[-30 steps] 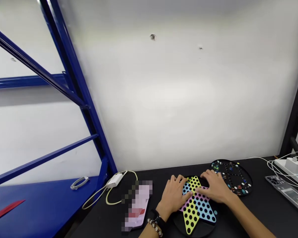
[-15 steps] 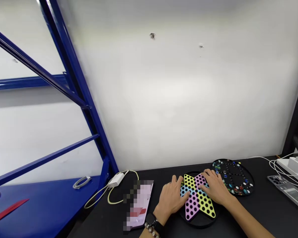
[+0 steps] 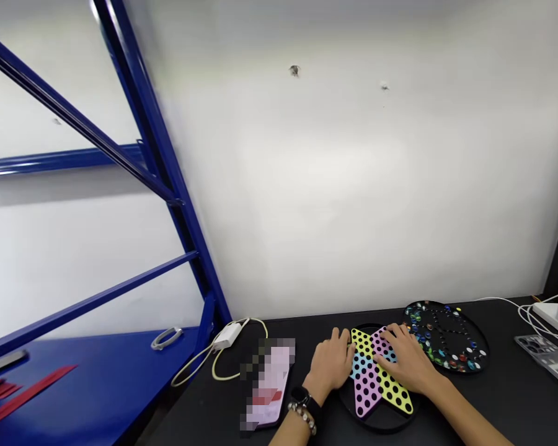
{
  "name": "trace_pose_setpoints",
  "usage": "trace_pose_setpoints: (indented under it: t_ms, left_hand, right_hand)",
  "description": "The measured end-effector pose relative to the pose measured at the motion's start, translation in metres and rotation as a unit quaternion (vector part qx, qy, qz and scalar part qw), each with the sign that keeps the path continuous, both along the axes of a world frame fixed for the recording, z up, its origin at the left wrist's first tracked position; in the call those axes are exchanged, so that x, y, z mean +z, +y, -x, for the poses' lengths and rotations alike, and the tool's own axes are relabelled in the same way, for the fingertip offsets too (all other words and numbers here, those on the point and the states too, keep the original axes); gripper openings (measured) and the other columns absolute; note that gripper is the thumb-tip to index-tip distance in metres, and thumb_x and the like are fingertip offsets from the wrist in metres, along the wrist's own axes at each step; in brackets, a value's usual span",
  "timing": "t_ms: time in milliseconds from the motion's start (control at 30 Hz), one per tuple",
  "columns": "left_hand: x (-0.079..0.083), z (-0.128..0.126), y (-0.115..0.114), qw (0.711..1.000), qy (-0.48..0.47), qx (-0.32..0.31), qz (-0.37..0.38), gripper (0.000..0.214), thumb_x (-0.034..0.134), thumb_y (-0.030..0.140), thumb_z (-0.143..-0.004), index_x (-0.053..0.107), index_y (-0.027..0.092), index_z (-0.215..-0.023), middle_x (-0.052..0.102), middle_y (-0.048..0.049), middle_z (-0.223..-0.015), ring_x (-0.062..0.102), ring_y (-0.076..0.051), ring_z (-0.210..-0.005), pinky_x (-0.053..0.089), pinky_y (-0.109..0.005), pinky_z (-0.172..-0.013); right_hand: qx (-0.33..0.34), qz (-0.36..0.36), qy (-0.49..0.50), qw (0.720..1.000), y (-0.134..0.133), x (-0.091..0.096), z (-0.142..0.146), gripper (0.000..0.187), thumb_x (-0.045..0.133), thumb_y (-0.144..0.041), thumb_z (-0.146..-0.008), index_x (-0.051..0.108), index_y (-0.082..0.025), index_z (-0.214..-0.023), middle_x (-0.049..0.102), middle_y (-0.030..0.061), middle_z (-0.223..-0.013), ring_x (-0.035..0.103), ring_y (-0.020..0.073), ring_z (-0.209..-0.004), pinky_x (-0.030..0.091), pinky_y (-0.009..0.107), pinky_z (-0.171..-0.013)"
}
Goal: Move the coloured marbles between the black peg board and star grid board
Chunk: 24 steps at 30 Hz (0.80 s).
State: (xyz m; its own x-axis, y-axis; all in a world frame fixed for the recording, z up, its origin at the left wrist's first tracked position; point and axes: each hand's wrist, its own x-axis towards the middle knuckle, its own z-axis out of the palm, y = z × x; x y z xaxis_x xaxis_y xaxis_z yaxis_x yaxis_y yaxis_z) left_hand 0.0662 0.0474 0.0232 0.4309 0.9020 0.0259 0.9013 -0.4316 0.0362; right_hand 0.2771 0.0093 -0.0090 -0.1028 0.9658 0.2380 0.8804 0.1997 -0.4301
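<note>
1. Head view: the person's two bare hands work at the near edge of a black surface point(image 3: 506, 396), with a white wall point(image 3: 335, 186) behind it.
2. The left hand point(image 3: 330, 365) lies beside the star-shaped checkers board point(image 3: 366, 390), its fingertips point(image 3: 346, 350) at the board's left edge. Its grip is open, the fingers slightly curved and not clamped on anything.
3. The right hand point(image 3: 407, 362) rests on top of the board. Its grip is open too, with the fingers spread over the pink, blue and yellow holed arms.
4. The board sits near the middle of the front edge, on a round black tray point(image 3: 376, 426) whose rim shows below it. Its yellow and pink arms point toward the person.
5. Just right of the board, a round black board point(image 3: 446, 337) holds many coloured glass marbles point(image 3: 416, 322) in its holes.
6. A black watch point(image 3: 302, 396) and a beaded bracelet point(image 3: 303, 416) circle the left wrist.
7. Left of the hands lie a phone point(image 3: 270, 384), too blurred to make out, and a white charger point(image 3: 227, 336) with a pale cable point(image 3: 214, 365).
8. At the far right are a white power strip point(image 3: 553, 316) and a flat grey device point(image 3: 549, 365). On the left stands a blue steel shelving frame point(image 3: 158, 173) over a blue shelf point(image 3: 97, 378) carrying red strips point(image 3: 23, 390) and a metal ring point(image 3: 166, 338).
</note>
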Motion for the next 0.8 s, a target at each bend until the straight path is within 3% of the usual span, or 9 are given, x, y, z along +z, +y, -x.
trace_pose_setpoints:
  t_ms: [100, 333, 800]
  left_hand:
    - [-0.001, 0.001, 0.002, 1.0, 0.001, -0.008, 0.002, 0.037, 0.024, 0.035, -0.101, 0.058, 0.023, -0.113, 0.065, -0.0078, -0.106, 0.068, -0.024, -0.087, 0.048, -0.034, -0.076]
    - [0.006, 0.006, 0.003, 1.0, -0.009, -0.02, 0.008, 0.045, 0.032, 0.037, -0.097, 0.07, 0.023, -0.078, 0.073, -0.0066, -0.089, 0.069, -0.024, -0.086, 0.045, -0.031, -0.074]
    - [0.002, 0.013, 0.004, 1.0, -0.028, 0.006, 0.003, 0.057, 0.025, 0.044, -0.099, 0.071, 0.021, -0.073, 0.073, -0.0082, -0.087, 0.067, -0.023, -0.083, 0.043, -0.03, -0.073]
  right_hand:
    - [-0.001, 0.001, 0.003, 1.0, 0.0, -0.002, 0.0, 0.043, 0.047, -0.054, -0.087, 0.06, -0.026, -0.116, 0.055, 0.0108, -0.126, 0.048, 0.0329, -0.118, 0.042, 0.047, -0.096]
    - [0.025, 0.02, 0.014, 0.999, -0.005, 0.008, 0.001, 0.041, 0.047, -0.051, -0.087, 0.059, -0.026, -0.117, 0.054, 0.0103, -0.124, 0.049, 0.0302, -0.114, 0.043, 0.044, -0.093]
    - [0.028, 0.027, 0.019, 0.999, -0.005, 0.007, 0.001, 0.043, 0.046, -0.056, -0.087, 0.059, -0.03, -0.118, 0.054, 0.0089, -0.128, 0.049, 0.031, -0.117, 0.042, 0.045, -0.095]
